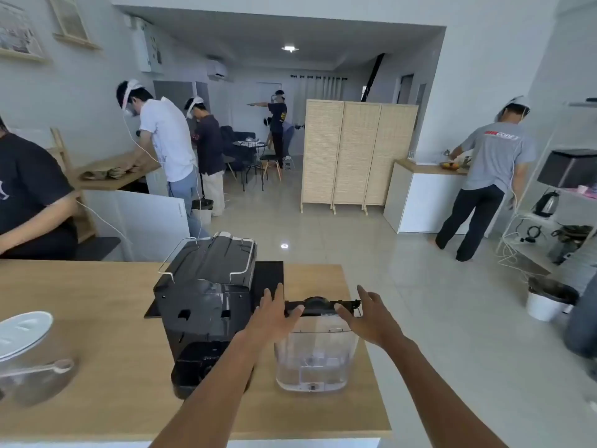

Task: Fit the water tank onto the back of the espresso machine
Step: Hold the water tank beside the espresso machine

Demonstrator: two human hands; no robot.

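Note:
A black espresso machine [206, 286] stands on the wooden counter [97, 399] with its back side facing me. To its right stands a clear plastic water tank [315, 360] with a black lid [319, 306]. My left hand [274, 313] hovers at the tank's left top edge, fingers spread, its thumb by the lid. At the right top edge, my right hand [368, 313] is spread open too. Neither hand grips the tank. My left forearm hides part of the machine's lower back.
A glass jar with a white lid [22, 334] and a spoon sits at the counter's left. A black mat [268, 276] lies under the machine. The counter's right edge runs close to the tank. Several people work at other counters; a folding screen [355, 153] stands behind.

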